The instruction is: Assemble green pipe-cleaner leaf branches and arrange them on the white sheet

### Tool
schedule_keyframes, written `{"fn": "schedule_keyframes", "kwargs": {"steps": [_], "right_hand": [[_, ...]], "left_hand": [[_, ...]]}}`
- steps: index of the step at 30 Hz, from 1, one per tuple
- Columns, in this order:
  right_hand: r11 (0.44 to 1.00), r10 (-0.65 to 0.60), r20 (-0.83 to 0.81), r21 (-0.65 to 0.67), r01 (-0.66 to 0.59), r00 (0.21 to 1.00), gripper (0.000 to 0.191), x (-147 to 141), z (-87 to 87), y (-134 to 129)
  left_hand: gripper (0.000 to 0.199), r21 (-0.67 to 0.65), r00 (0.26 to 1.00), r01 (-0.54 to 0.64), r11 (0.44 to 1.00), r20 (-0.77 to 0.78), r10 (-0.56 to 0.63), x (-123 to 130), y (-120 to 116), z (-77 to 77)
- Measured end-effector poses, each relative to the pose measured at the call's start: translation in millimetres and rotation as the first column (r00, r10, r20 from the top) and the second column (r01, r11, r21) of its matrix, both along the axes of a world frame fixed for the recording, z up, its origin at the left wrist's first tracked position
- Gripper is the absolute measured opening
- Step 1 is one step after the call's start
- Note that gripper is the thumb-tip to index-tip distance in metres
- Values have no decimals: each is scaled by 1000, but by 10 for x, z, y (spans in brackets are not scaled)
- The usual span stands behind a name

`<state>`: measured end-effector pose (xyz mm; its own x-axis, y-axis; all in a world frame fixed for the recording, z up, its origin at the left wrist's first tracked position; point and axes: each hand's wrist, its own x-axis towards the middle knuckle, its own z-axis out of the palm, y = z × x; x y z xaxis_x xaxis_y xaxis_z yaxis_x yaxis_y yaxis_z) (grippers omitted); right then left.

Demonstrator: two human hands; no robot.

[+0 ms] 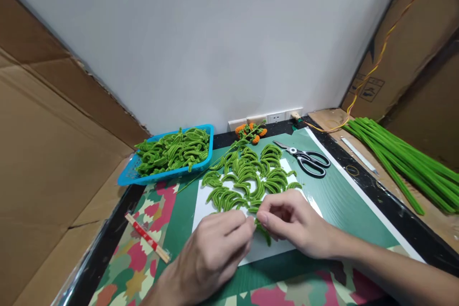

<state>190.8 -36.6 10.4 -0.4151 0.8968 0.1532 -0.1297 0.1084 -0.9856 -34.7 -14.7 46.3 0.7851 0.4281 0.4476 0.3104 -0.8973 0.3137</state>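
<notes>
My left hand (215, 248) and my right hand (297, 224) meet over the front of a white sheet (251, 258), fingertips close together. The fingers of both are pinched around a small green fuzzy piece (264, 235), part of which hangs below the right fingertips; its upper end is hidden by the fingers. Behind the hands, many curved green fuzzy pieces (247, 172) lie in clusters on the sheet. Black-handled scissors (308, 158) rest to their right, slightly open. Orange flowers on a green stem (251, 131) lie at the back.
A blue basket (124, 177) of green curled pieces stands back left. Wrapped chopsticks (147, 237) lie on the left of the patterned cloth. At right are long green fuzzy stems (405, 162), a white pen-like stick (358, 155) and a yellow cord (384, 48). Cardboard and a wall surround the table.
</notes>
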Motion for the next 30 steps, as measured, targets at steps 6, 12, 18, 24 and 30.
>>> {"fn": "schedule_keyframes", "kwargs": {"steps": [6, 12, 18, 24, 30], "right_hand": [[957, 52, -94, -279, -76, 994, 41, -48, -13, 90], [751, -199, 186, 659, 28, 962, 17, 111, -46, 39], [963, -57, 10, 266, 52, 998, 33, 10, 5, -26], [895, -48, -244, -441, -67, 968, 63, -123, -29, 20], [972, -206, 108, 135, 191, 973, 37, 32, 19, 29]], "left_hand": [[24, 472, 996, 88, 877, -69, -62, 15, 103, -46], [16, -789, 976, -22, 614, 117, 186, 77, -46, -108], [25, -929, 955, 136, 345, 216, 204, 91, -81, -165], [21, 134, 995, 44, 990, 84, -56, 106, 12, -143], [13, -655, 924, -152, 740, 171, 342, 231, -117, -300]]}}
